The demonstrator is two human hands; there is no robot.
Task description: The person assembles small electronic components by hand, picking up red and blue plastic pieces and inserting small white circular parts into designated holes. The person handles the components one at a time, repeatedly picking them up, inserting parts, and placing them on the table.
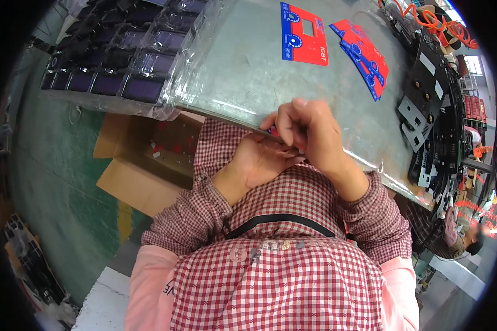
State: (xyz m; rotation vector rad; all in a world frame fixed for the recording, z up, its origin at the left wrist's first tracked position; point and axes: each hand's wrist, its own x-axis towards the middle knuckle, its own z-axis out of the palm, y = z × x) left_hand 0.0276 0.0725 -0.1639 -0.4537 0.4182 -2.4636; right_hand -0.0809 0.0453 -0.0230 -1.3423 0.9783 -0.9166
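At the front edge of the metal table (243,60), my left hand (258,161) is held palm up, with its fingers stretched toward the right. Just above it my right hand (313,128) has its fingers curled inward. A small red-and-blue bit (273,131) shows by the right fingertips at the table edge; the curled fingers hide whether they grip it. Farther back on the table lies a single red-and-blue panel sticker (318,49) with a rectangular cutout. To its right, several similar panel stickers (372,60) overlap in a fan.
Plastic-wrapped dark panels (143,88) cover the table's left side. Black housings with metal brackets (419,110) line the right side, near a coiled orange hose (430,22). An open cardboard box (132,185) with red scraps stands below. Another person (452,237) is at far right.
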